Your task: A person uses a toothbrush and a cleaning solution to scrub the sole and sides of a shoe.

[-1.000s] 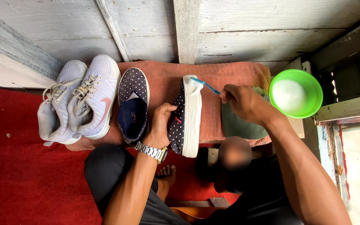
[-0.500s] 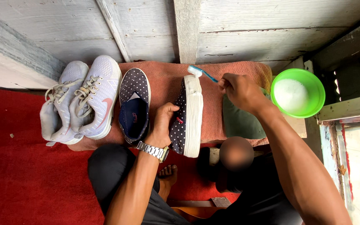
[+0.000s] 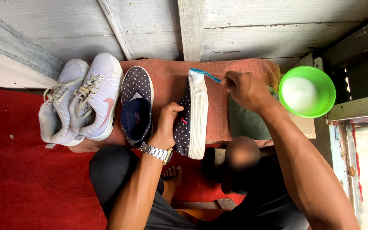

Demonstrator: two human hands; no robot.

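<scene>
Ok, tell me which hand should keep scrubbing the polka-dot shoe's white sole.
Right. The right hand already grips the blue toothbrush, bristles at the sole's toe end, with the green bowl beside it. The left hand is occupied steadying the polka-dot shoe on its side.

1. There are no packages, signs or screens in view.
2. The only label is a small red mark on the side of the polka-dot shoe [image 3: 191, 117].

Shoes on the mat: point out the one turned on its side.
The polka-dot slip-on under the left hand, white sole facing up against the blue toothbrush. Its mate and both grey sneakers lie flat.
</scene>
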